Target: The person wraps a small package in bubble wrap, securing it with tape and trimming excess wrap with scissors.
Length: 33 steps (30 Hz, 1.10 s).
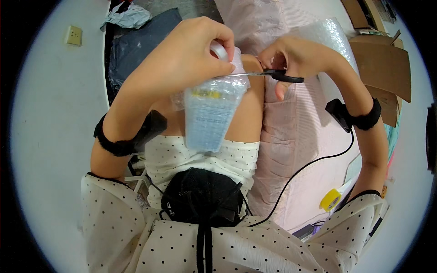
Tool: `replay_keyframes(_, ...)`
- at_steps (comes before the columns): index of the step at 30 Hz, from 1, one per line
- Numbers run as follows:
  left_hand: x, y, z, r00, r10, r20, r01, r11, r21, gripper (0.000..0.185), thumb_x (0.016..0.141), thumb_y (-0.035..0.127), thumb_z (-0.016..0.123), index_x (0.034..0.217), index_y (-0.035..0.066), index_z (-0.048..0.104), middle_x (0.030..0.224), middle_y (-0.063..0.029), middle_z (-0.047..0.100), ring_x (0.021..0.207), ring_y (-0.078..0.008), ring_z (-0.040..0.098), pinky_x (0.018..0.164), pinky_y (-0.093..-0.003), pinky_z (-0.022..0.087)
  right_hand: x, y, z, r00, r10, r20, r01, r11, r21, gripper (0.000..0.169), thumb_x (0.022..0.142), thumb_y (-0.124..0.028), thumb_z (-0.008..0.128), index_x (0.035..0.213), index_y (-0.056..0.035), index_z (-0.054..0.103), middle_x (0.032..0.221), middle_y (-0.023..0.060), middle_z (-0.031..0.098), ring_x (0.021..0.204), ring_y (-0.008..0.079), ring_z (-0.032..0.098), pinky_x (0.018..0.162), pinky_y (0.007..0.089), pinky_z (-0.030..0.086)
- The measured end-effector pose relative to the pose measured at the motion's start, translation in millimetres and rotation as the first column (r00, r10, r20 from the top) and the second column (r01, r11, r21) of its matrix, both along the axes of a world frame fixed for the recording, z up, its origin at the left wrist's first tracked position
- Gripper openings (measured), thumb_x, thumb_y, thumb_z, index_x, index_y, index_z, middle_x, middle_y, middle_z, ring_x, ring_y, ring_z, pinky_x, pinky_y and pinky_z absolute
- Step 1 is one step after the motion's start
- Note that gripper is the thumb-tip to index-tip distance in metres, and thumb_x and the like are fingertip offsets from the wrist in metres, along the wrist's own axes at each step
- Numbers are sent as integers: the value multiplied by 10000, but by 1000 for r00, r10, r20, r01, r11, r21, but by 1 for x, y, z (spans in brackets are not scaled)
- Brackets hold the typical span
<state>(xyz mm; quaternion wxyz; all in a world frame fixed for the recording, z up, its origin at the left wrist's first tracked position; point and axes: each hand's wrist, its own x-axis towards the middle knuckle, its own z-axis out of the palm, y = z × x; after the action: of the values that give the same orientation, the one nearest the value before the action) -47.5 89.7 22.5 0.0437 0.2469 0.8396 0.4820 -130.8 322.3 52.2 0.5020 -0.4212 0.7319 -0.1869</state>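
A light blue package [210, 119] wrapped in bubble wrap rests over my lap, with yellow and dark print showing through the film. My left hand [191, 51] is above its far end, fingers curled around a white ring [219, 50] that looks like a tape roll. Its thumb and fingertip meet close to the scissor blades. In my right hand [290, 58] are black-handled scissors [254, 73], their blades pointing left across the top of the wrapped package. Whether the blades are parted, and whether a strip lies between them, I cannot tell.
Pink striped bedding [283, 136] lies to the right, with a bubble wrap roll [329, 37] on it. Beyond are open cardboard boxes [380, 65]. A yellow tape roll [330, 200] sits near my right elbow. A dark plastic bag [136, 51] lies at far left. A cable [304, 170] trails from my right wristband.
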Motion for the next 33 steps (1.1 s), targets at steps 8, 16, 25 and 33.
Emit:
replay_keyframes(8,-11,-2,10,982,-69,178,85,993,-85,220,715,164,737,753,2,594,642,-26,540,624,-83,496,569,-257,405,-6,2,-11,961,-14,275,43,994,-103,521,668,-455,842,777,-28,565,644,-50,434,607,85,432,526,249,343)
replay_keyframes(16,-15,-6,6,968,-92,235,105,993,-45,227,702,166,751,748,2,602,655,-10,545,651,-82,495,598,-251,399,-16,-4,-11,972,23,233,-18,999,-28,523,675,-440,844,685,-59,486,613,-39,444,578,84,435,499,242,346)
replay_keyframes(25,-11,-4,9,975,-59,212,78,993,-85,228,707,161,752,747,-2,597,649,-8,537,634,-77,487,576,-247,393,-11,-6,-9,977,23,212,-16,999,-34,493,655,-398,862,686,-57,506,587,-53,454,542,66,427,477,234,325)
replay_keyframes(33,-12,-5,8,980,-75,183,88,994,-65,229,722,179,730,740,-1,590,645,-22,540,632,-91,496,584,-251,404,-12,-7,-10,980,50,192,-44,998,-36,471,683,-400,849,674,-68,514,584,-48,449,557,69,451,477,243,340)
